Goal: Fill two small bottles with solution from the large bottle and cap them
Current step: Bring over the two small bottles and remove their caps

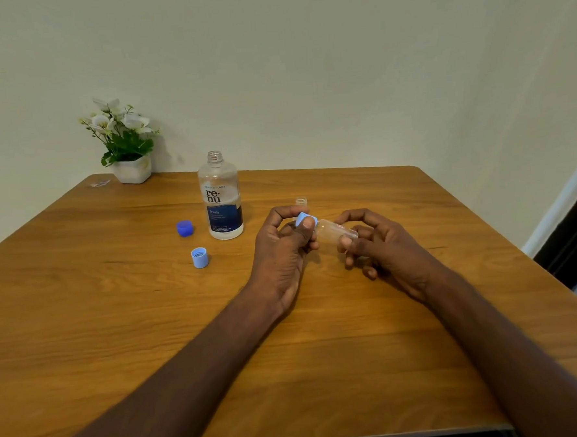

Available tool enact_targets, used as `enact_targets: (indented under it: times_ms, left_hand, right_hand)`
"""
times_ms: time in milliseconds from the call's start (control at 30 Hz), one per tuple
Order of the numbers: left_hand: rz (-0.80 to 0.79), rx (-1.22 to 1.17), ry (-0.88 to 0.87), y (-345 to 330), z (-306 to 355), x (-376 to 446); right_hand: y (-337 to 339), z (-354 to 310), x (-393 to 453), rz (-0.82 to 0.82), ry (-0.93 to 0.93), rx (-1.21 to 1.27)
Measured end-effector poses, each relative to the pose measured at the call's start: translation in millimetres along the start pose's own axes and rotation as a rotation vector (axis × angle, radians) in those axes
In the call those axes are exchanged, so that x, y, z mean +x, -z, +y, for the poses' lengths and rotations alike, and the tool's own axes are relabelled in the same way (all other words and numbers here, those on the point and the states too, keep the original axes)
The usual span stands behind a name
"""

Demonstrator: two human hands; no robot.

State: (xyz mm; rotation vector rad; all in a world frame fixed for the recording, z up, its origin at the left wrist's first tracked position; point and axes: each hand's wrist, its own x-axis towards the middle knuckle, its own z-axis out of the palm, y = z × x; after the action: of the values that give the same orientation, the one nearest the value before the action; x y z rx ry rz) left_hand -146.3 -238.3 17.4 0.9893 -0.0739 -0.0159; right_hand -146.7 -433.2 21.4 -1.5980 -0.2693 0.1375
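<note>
A small clear bottle (332,232) lies tilted above the wooden table (117,313), the right hand (380,246) gripping its body and the left hand (282,249) pinching its light blue cap (303,219). The open large bottle (221,197), part full, stands left; two loose caps (200,257) beside it. Behind the hands shows the second small bottle (301,201), uncapped. Plain wall behind; near table bare.

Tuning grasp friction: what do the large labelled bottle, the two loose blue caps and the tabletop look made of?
Large clear bottle with the dark blue label: seemingly clear glossy plastic; the liquid line shows through the wall. Dark blue cap and light blue cap: opaque moulded plastic, smooth, fairly matte. Brown table: wood or wood-look laminate; grain lines with a soft sheen, so which one is unclear.
</note>
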Motion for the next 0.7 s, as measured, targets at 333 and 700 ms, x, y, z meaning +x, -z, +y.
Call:
enact_targets:
  times_ms: [333, 700]
  left_hand:
    - [-0.010, 0.002, -0.018, 0.1, -0.8, 0.2]
    - [0.002, -0.058, -0.020, 1.8, 4.1, 2.0]
  right_hand:
    - [-1.3, 1.5, 0.5, 0.029, -0.002, -0.023]
    - [-4.4, 2.2, 1.8, 0.034, 0.004, -0.032]
